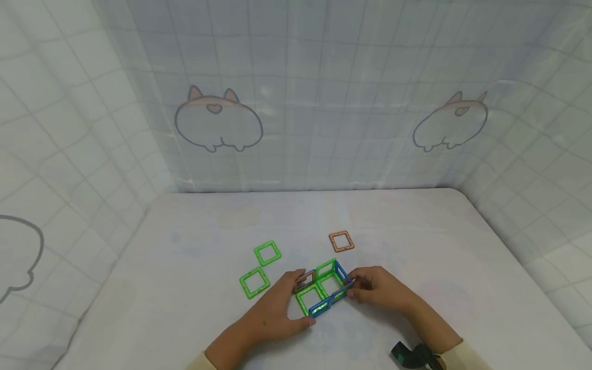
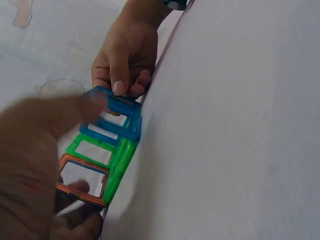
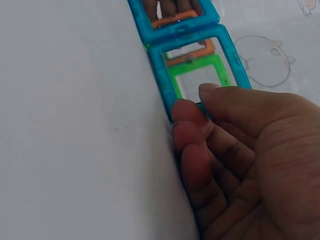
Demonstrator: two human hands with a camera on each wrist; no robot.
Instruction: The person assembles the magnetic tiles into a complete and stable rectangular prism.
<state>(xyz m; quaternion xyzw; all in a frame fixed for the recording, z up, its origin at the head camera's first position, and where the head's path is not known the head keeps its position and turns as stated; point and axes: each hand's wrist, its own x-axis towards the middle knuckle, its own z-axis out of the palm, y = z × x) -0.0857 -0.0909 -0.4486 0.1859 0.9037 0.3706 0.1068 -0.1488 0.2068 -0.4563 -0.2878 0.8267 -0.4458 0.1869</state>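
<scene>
A low open box of see-through-framed magnetic tiles stands between my two hands. Its floor is two green tiles (image 1: pixel 301 304), side by side. Upright blue tiles (image 3: pixel 159 75) form the near side, with another blue tile (image 1: pixel 341 272) at the right end. Along the far side stand an orange tile (image 2: pixel 106 185) and a green one. My left hand (image 1: pixel 279 311) holds the box's left part, thumb at the near blue tile, fingers behind the orange tile. At the right end, my right hand (image 1: pixel 381 288) pinches the near blue tile's corner between thumb and forefinger, other fingers curled.
Two loose green tiles (image 1: pixel 272 260) lie flat left of the box. A loose orange tile (image 1: pixel 345 250) lies farther back. The white table (image 1: pixel 439 241) meets a grid-patterned curtain (image 1: pixel 324 103) behind. A black device (image 1: pixel 411 355) is by my right wrist.
</scene>
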